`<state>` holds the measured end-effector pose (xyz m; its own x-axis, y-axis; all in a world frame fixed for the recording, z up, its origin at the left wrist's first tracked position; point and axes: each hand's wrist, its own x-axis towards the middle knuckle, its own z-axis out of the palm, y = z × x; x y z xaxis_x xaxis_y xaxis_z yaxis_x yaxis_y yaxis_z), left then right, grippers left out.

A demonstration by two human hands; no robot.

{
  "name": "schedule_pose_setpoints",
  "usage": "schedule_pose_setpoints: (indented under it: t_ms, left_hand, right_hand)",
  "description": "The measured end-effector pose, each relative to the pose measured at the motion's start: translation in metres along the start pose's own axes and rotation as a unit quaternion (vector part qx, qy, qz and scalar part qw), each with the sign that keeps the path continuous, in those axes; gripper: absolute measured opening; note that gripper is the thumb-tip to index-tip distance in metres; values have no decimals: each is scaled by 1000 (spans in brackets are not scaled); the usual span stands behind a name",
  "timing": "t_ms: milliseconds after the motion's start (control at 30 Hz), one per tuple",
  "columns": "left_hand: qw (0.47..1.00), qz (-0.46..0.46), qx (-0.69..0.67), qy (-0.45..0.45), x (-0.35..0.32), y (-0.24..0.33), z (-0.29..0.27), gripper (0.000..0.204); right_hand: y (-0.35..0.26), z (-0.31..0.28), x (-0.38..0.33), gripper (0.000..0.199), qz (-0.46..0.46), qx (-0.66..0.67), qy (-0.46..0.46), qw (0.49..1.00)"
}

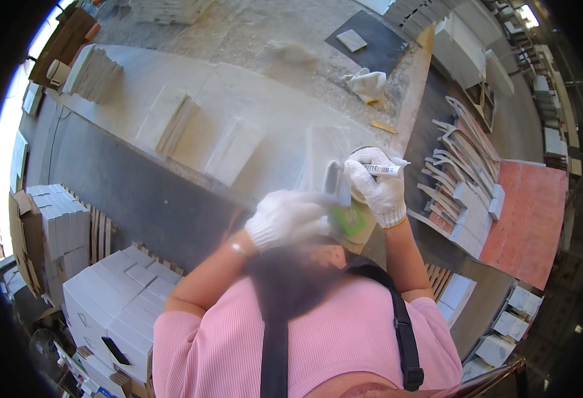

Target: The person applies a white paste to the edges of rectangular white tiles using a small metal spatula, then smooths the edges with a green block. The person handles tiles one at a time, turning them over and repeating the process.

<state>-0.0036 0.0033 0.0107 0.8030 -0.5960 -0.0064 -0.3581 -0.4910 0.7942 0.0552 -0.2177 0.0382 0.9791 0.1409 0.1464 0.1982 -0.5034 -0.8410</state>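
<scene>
My right hand [376,189], in a white knitted glove, is closed around a white tube with a pointed nozzle [383,170]. To its left is my left hand [288,217], also gloved and blurred by movement. Its fingers point toward a rounded grey-white object [333,180] between the hands. I cannot make out whether they grip it. A bright green patch [350,220] shows just below the hands, on a tan item partly hidden by them. Behind the hands, a pale slab [324,142] lies on the long table [225,86].
Stacked pale slabs [165,119] and another stack [235,149] lie on the table. Beyond sit a white glove [369,85] and a dark sheet [364,41]. White boxes [122,292] stand at left. Curved strips [460,159] and a red board [527,215] are at right.
</scene>
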Motion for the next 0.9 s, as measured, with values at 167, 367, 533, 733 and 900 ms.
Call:
schedule_pose_setpoints:
  t_ms: [167,367,533,733,900]
  left_hand:
    - [1000,-3,-16,-1,0,-2,2,34]
    - [1000,4,-17,11,0,-2,2,34]
    - [1000,-24,-12,-9,0,0,0,36]
    - [1000,-16,-7,-14,1,0,-1,38]
    - [1000,-15,-15,-1,0,-1,1,37]
  right_hand:
    - [-2,-5,-1,10,25,-15,-37,999]
    - [0,-5,-1,14,-16,-25,-47,998]
    - [4,-4,0,14,-38,-27,-26,999]
    - [0,-8,2,15,-31,-53,-38,997]
    - [0,-6,3,11,-11,-94,-69,993]
